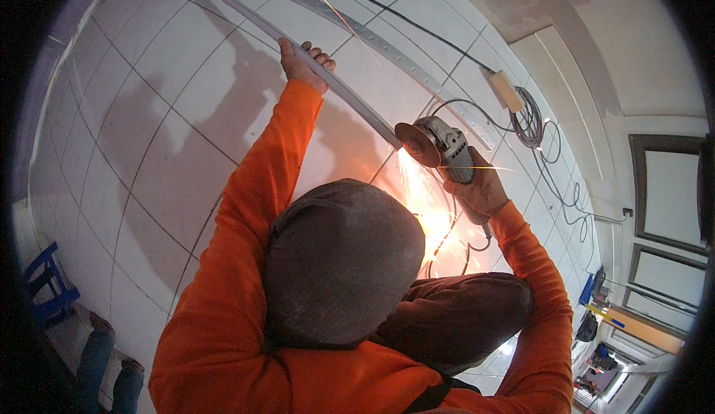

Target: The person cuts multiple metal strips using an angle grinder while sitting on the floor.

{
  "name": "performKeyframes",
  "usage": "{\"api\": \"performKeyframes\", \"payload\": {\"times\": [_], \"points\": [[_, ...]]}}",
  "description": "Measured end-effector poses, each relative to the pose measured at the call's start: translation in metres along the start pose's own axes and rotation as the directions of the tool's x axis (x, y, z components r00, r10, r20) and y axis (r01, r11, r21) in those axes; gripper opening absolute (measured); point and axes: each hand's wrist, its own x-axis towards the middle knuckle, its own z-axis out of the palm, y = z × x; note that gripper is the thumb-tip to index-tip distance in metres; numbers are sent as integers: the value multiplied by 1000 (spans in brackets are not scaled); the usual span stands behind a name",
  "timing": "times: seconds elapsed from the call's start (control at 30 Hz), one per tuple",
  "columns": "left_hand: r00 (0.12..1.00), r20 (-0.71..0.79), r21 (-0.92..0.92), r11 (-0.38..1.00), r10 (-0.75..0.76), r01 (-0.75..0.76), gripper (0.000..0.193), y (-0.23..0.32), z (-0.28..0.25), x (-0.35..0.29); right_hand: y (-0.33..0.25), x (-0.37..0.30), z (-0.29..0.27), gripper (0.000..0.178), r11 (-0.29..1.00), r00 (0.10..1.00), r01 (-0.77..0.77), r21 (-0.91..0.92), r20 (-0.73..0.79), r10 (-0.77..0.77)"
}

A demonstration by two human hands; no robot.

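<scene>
My left hand [305,64] is closed around a long grey metal bar [354,101], which slants from the far left down toward the middle. In my right hand [484,187] is a grey angle grinder [454,150], gripped by its body. Its reddish-brown disc [417,144] meets the near end of the bar. Bright sparks [423,198] stream from that contact toward my knee. Beyond the bar lies a second metal strip [387,49] with a row of holes, resting on the tiles. The grinder's cord [480,247] loops below my right hand.
A coiled dark cable [529,120] lies beside a tan block-shaped piece [506,91] at the right. Pale panels [570,64] line that side. My bent knees [342,265] fill the near middle. A blue stool [51,287] and another person's legs [93,358] are at the lower left.
</scene>
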Motion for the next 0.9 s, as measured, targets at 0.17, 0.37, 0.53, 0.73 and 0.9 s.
{"api": "performKeyframes", "payload": {"times": [0.17,0.37,0.53,0.73,0.9], "points": [[1000,6,-1,1000,-6,6,62,-1,0,-3,-10,-1,-6,69,957,994,-102,-270,3,107],[999,47,-50,999,-12,15,66,1,-8,4,-22,-9,-9,70,985,992,-127,-114,-26,125],[995,-66,100,992,81,-74,64,-7,0,0,-15,-15,-21,72,993,986,-116,4,-123,116],[985,-12,105,980,170,-168,53,11,-5,8,-4,-17,-20,70,990,986,-143,-14,-86,141],[986,34,68,984,162,-164,50,15,-3,8,-31,-15,-13,85,967,975,-218,-128,-62,211]]}}
